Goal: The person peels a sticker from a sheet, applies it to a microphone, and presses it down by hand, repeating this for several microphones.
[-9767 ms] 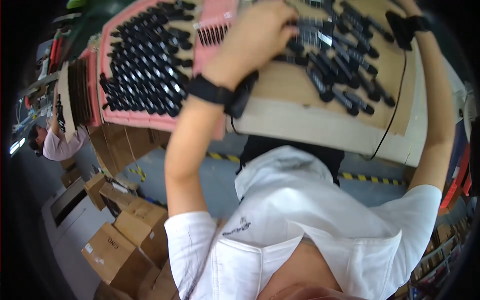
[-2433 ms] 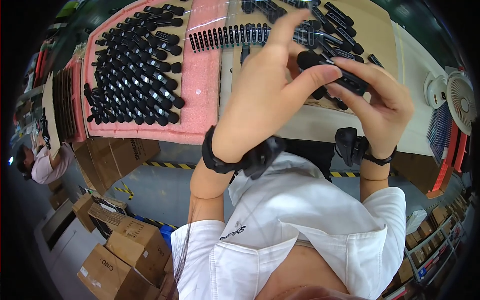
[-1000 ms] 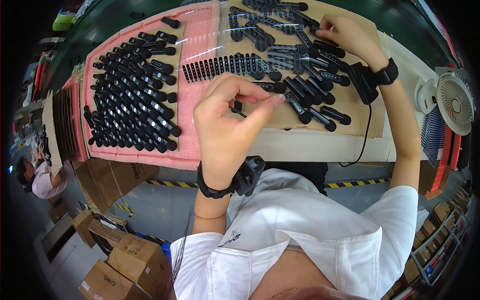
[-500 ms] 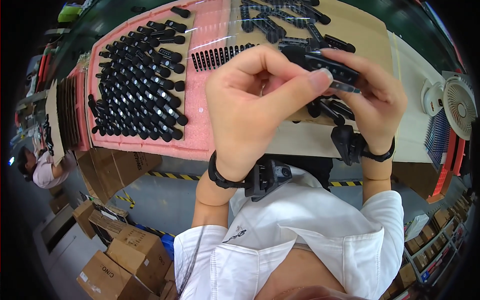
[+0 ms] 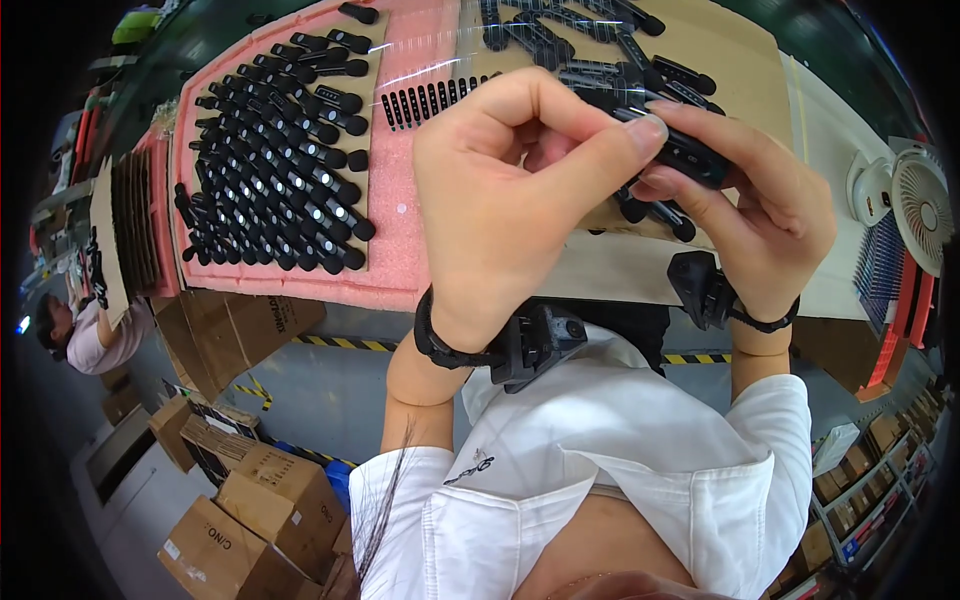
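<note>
Between my two hands is a black handheld microphone, its slim body showing a row of small marks. My right hand grips the body's right end, with the thumb below and fingers above. My left hand is closed in a pinch, thumb and forefinger pressed at the body's left end; whether a small piece sits under the thumb is hidden. Beyond my hands, several similar microphones lie loose on brown cardboard. To the left, rows of black microphones fill another cardboard sheet.
Pink foam covers the left table, with a row of slim black strips on it. A white fan and a red-edged rack stand at right. Cardboard boxes sit on the floor; another person is far left.
The microphone has tilted and shifted slightly right with my right hand. A clear strip edge under its body no longer shows. My left thumb stays pressed at its end.
</note>
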`<state>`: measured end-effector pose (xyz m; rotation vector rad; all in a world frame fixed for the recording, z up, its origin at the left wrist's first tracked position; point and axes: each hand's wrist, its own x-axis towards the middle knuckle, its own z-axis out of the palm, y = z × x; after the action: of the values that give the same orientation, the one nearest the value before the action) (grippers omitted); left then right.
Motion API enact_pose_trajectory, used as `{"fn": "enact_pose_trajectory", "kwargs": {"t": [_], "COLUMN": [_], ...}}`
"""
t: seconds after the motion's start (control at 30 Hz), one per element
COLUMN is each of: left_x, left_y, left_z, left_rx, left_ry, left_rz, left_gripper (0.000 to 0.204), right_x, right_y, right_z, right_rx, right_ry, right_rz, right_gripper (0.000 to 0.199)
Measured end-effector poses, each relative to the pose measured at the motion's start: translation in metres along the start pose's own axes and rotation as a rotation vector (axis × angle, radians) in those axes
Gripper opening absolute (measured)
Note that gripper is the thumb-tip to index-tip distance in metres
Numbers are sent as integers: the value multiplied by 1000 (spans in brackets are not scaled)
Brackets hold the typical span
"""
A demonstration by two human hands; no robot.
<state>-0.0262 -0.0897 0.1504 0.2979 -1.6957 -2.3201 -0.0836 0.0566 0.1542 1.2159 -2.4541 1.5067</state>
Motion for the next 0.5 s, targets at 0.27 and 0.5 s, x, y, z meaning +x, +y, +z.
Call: {"fn": "enact_pose_trajectory", "kwargs": {"t": [0.27, 0.5], "left_x": [0, 15], "left_y": [-8, -27], "left_z": [3, -4], "left_rx": [316, 68], "left_ry": [54, -89], "left_rz": [115, -29], "left_gripper": [10, 16], "right_x": [1, -2], "right_y": [-3, 10], "right_z": [0, 5], "right_rx": [4, 216], "right_ry": [-9, -8], "right_rz": [65, 122], "right_gripper": [28, 24]}}
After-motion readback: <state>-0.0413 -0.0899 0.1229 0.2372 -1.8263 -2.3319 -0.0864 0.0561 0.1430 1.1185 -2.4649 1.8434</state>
